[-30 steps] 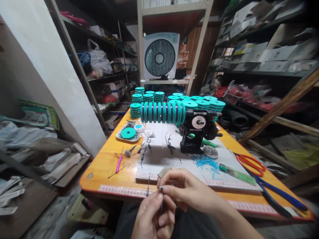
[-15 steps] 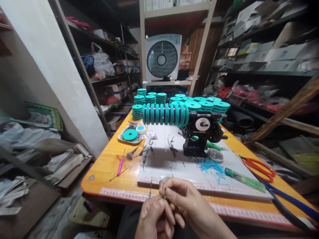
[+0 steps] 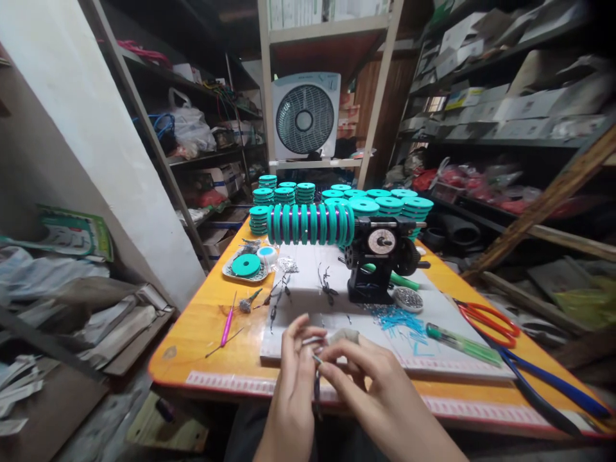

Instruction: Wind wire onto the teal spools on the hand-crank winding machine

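Observation:
My left hand [image 3: 292, 378] and my right hand [image 3: 373, 378] meet at the near edge of the orange table [image 3: 202, 321]. Between their pinched fingertips is a small thin dark piece [image 3: 316, 375] that hangs down; I cannot name it. A grey wrap shows on one right fingertip. Just beyond the hands lies a white mat [image 3: 308, 308] with small dark parts on it. Behind it stands a black winding machine [image 3: 378, 256] with a row of teal spools [image 3: 310, 223] on its shaft.
Stacks of teal spools [image 3: 370, 202] stand at the table's back. A small tray [image 3: 245, 266], a pink tool [image 3: 227, 321], loose blue bits [image 3: 399, 317], a green pen [image 3: 462, 343], red scissors [image 3: 491, 317] and blue-handled pliers [image 3: 553, 385] lie around. Shelves flank both sides; a fan [image 3: 304, 119] sits behind.
Both hands have risen a little toward the mat. My left fingers have straightened upward and the pinch point has moved up; the view has shifted slightly.

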`<state>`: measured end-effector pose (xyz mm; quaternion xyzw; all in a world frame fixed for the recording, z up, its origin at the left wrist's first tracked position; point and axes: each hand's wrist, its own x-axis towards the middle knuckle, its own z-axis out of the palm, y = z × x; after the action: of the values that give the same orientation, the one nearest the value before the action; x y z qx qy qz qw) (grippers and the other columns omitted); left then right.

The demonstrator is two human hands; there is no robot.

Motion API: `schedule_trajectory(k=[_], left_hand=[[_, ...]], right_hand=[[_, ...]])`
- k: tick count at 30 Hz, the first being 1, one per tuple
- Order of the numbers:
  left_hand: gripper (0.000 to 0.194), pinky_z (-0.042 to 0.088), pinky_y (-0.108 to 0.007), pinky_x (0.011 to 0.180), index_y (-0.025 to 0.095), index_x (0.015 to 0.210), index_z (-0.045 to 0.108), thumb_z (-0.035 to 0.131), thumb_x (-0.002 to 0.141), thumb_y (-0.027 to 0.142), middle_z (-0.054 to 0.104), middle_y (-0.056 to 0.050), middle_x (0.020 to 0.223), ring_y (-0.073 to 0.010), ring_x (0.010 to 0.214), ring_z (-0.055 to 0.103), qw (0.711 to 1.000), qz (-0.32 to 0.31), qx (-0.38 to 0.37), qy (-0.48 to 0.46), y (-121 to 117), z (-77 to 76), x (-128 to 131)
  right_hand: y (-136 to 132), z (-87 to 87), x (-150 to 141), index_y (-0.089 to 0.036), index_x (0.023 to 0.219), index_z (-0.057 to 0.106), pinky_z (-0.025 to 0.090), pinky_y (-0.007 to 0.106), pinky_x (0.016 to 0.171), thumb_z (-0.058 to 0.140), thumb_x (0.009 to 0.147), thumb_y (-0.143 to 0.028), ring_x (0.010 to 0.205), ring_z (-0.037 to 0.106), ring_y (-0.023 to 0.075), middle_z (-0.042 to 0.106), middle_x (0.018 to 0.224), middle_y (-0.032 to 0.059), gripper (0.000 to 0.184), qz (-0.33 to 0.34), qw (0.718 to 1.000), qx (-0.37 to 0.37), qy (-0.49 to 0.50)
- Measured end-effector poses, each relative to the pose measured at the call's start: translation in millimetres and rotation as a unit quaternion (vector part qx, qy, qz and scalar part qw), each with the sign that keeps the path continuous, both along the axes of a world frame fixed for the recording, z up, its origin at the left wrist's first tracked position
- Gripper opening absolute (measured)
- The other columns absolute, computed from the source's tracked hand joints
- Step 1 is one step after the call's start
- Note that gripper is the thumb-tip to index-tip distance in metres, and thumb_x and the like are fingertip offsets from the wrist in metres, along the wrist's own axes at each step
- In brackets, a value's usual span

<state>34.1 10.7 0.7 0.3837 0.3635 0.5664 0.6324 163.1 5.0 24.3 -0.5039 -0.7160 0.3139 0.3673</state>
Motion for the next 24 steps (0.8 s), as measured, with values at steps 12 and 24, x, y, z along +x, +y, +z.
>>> schedule_trajectory(k=[12, 24], left_hand=[[0.027, 0.033, -0.018, 0.042, 0.011, 0.074, 0.06, 0.063, 0.079, 0.038, 0.038, 0.006, 0.048, -0.0038, 0.042, 0.03, 0.993, -0.11, 0.032, -0.028, 58.7, 49.5, 1.1], [0.026, 0.052, -0.031, 0.065, 0.014, 0.07, 0.056, 0.049, 0.088, 0.03, 0.058, 0.001, 0.047, -0.0129, 0.047, 0.06, 0.986, -0.121, -0.03, -0.113, 27.6, 33.0, 2.4]], right_hand=[[75.4, 60.6, 26.1, -0.018, 0.123, 0.049, 0.018, 0.017, 0.031, 0.045, 0.091, -0.041, 0.029, 0.028, 0.0042, 0.059, 0.059, -0.0021, 0.039, 0.154, 0.912, -0.205, 0.319], [98.9, 69.6, -9.1, -0.017, 0.063, 0.034, 0.022, 0.009, 0.024, 0.035, 0.097, -0.034, 0.029, 0.042, 0.0039, 0.049, 0.049, -0.0029, 0.038, 0.098, 0.788, -0.33, 0.51]])
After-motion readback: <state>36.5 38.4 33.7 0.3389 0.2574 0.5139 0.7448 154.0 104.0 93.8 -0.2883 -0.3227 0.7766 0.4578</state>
